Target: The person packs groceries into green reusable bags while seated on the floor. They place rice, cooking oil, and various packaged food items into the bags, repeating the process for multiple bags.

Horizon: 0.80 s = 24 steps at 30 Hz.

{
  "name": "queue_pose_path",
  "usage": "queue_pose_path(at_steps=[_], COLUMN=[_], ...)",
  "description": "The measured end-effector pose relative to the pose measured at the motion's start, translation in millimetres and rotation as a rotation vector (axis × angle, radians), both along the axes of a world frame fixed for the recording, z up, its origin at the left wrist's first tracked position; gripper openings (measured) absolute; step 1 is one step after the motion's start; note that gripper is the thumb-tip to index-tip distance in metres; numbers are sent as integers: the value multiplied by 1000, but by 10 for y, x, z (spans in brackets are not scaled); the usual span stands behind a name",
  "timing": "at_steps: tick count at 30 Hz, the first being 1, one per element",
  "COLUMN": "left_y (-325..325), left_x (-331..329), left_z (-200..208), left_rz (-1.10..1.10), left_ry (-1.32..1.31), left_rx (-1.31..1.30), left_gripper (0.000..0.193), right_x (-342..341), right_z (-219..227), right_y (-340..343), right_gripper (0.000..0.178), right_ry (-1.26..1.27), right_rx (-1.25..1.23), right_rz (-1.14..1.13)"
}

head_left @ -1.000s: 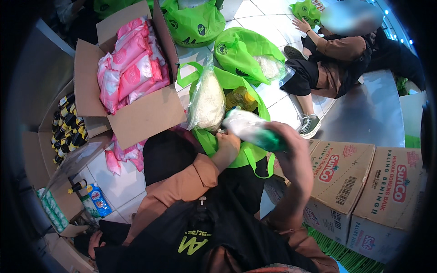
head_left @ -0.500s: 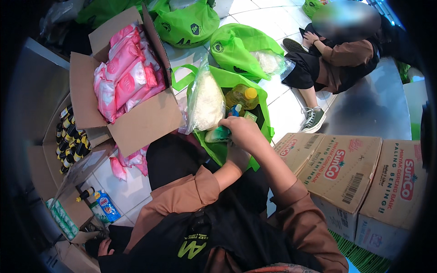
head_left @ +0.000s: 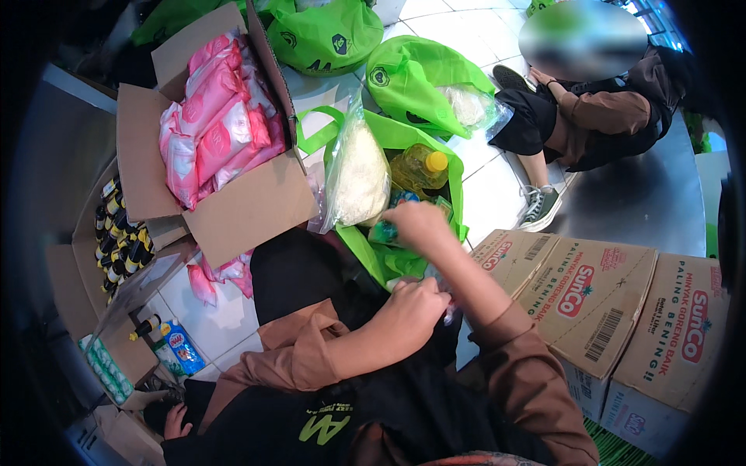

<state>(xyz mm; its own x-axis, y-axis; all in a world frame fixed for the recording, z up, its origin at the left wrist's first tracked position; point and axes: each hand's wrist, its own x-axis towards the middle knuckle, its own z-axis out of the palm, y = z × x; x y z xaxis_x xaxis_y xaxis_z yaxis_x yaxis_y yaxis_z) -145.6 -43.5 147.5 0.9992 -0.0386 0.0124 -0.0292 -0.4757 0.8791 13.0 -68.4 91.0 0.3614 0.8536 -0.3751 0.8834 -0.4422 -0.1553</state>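
Since the earlier frame, the left hand (head_left: 420, 309) has drawn back from the bag's mouth toward the lap, while the right hand (head_left: 426, 225) stays over the opening. The left grip is curled at the near rim with some clear plastic beside it; I cannot tell what it has hold of. The right grip is blurred, its fingers bent against 1 green packet (head_left: 382, 232) inside the near green bag (head_left: 365, 252); how tightly they close, I cannot tell. A tug on that soft rim could tip the rice bag (head_left: 359, 175) leaning at its left, and pressing the packet down against the oil bottle (head_left: 416, 168) could split it. Counted there: 1 rice bag, 1 oil bottle, plus smaller packs too covered to number. Beyond, left, stands 1 open carton (head_left: 252, 213) of pink packs (head_left: 221, 128), overlapping past counting; right, 3 brown cartons (head_left: 579, 299). Farther off are 2 more green bags (head_left: 420, 85) and 1 seated person (head_left: 598, 116).
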Motion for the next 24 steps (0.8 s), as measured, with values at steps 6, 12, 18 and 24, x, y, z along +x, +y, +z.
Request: queue_pose_path(at_steps=[6, 12, 18, 24], left_y=[349, 950, 945, 804], left_x=[-223, -152, 403, 551], left_z=[27, 287, -4, -555], left_rz=[17, 166, 270, 367], left_ry=[95, 279, 33, 10], left_rx=[-127, -326, -766, -813], left_gripper=[27, 31, 30, 20], right_x=[11, 325, 246, 205], right_z=[-832, 191, 608, 340], right_y=[-407, -413, -561, -522], right_gripper=[26, 34, 65, 74], right_ry=[225, 675, 1517, 902], right_rx=[74, 210, 679, 539], right_rz=[27, -500, -592, -513])
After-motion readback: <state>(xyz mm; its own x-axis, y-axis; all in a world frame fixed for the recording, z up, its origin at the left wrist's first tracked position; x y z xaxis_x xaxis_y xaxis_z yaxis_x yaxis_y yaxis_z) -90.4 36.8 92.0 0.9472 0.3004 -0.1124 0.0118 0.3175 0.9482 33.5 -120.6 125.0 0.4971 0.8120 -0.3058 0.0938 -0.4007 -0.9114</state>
